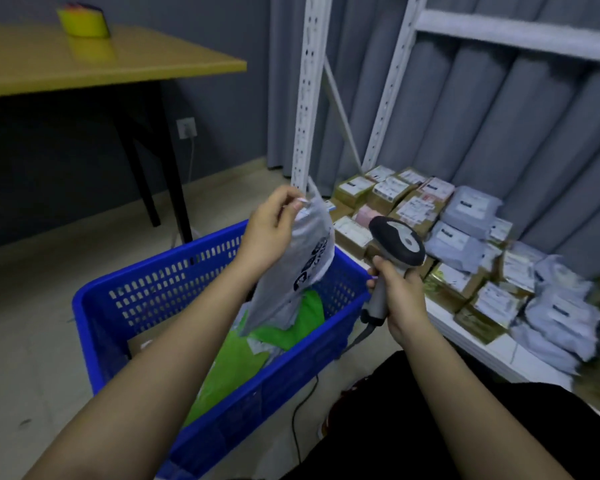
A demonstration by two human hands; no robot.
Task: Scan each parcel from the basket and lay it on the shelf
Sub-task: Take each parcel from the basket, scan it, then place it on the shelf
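1. Pinching a grey parcel [293,268] in our left hand [269,233] at frame centre, above the basket [125,306].
2. Our right hand [400,294] grips the scanner [397,244].
3. Many parcels fill the shelf [499,351]; several remain in the basket.

I'm in a parcel sorting room: labelled boxes and mailers [465,237] crowd the white metal shelf [506,355] at three o'clock, and a blue basket [201,271] of bagged parcels sits before me.

Low white shelf [499,355] crowded with labelled parcels [465,244]; blue basket [160,292] on floor [32,341].
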